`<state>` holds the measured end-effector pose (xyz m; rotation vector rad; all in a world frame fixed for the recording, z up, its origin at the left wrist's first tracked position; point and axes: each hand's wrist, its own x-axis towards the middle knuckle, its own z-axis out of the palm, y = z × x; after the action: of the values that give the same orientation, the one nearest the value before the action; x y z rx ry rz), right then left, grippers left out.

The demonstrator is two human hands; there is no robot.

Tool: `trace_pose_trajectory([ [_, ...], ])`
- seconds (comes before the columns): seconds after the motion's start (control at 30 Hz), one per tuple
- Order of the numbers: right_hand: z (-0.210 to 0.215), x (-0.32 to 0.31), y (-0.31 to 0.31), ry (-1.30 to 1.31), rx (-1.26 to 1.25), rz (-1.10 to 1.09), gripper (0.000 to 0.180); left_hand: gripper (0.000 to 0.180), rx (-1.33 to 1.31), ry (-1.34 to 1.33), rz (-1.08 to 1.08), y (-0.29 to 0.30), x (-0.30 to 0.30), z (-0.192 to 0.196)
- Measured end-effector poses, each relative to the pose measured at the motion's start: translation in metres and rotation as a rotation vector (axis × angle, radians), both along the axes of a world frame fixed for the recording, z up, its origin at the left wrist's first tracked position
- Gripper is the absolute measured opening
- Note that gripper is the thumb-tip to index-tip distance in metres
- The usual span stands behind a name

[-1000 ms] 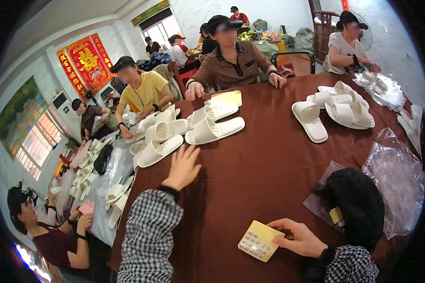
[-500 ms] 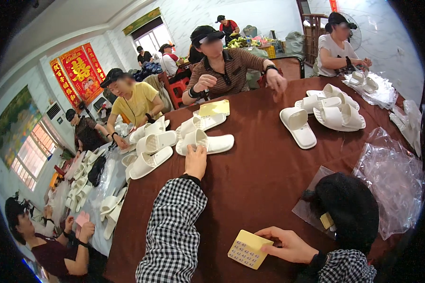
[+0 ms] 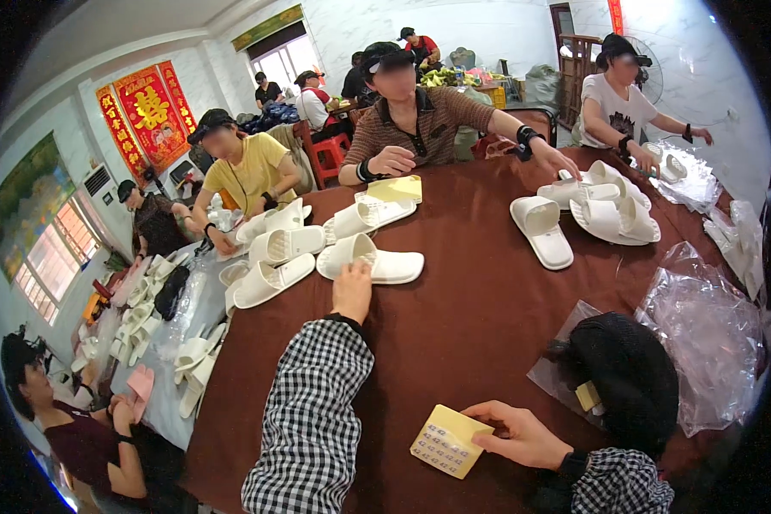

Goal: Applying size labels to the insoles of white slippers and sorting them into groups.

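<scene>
My left hand (image 3: 352, 293) reaches to the near side of a white slide slipper (image 3: 396, 266); its bent fingers grip the edge by the strap, and the fingertips are partly hidden. Close to the table's near edge, my right hand (image 3: 522, 437) pinches a small yellow sheet of printed stickers (image 3: 446, 443) between thumb and fingers. Just beyond the gripped slipper lies another white slipper (image 3: 364, 221), with a second yellow sheet (image 3: 392, 189) behind it. More white slippers (image 3: 287, 246) sit close by on the left.
On the brown-covered table (image 3: 454, 343), several white slippers (image 3: 615, 212) are grouped at far right. A black bundle (image 3: 624, 377) and clear plastic bags (image 3: 702, 334) lie at right. A co-worker (image 3: 420, 128) sits opposite; others work at both sides and behind.
The co-worker opposite has reached out to the right-hand slippers. The person at far right has spread their arms. At lower left, pink slippers have been lowered. My hands have barely shifted.
</scene>
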<state>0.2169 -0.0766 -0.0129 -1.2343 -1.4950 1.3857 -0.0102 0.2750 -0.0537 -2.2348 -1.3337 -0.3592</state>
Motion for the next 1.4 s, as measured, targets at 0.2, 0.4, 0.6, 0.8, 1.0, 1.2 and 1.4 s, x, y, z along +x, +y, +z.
trace_pose_trajectory([
  [0.2,-0.011,0.005,-0.004,-0.006,0.05,-0.002,0.041,0.081,-0.321,-0.479,-0.373,-0.022,0.007,0.01],
  [0.4,-0.012,-0.001,0.006,0.039,0.096,0.017,0.041,0.052,-0.505,-0.338,-0.366,-0.051,0.009,0.045],
  [0.6,-0.004,0.004,-0.01,0.325,0.055,-0.142,0.038,0.055,-0.839,-0.184,-0.838,-0.099,0.12,0.068],
  [0.8,0.025,0.019,-0.024,0.58,0.184,-0.363,0.038,0.06,-0.907,-0.257,-0.954,-0.12,0.23,0.044],
  [1.0,0.052,0.037,-0.036,0.665,0.328,-0.492,0.035,0.06,-0.85,-0.333,-1.13,-0.11,0.347,0.061],
  [1.2,0.048,0.049,-0.036,0.864,0.424,-0.505,0.031,0.068,-0.455,-0.262,-0.591,-0.117,0.431,0.044],
  [1.4,0.069,0.054,-0.043,1.012,0.346,-0.56,0.028,0.071,-1.409,-1.638,-0.339,-0.059,0.467,0.015],
])
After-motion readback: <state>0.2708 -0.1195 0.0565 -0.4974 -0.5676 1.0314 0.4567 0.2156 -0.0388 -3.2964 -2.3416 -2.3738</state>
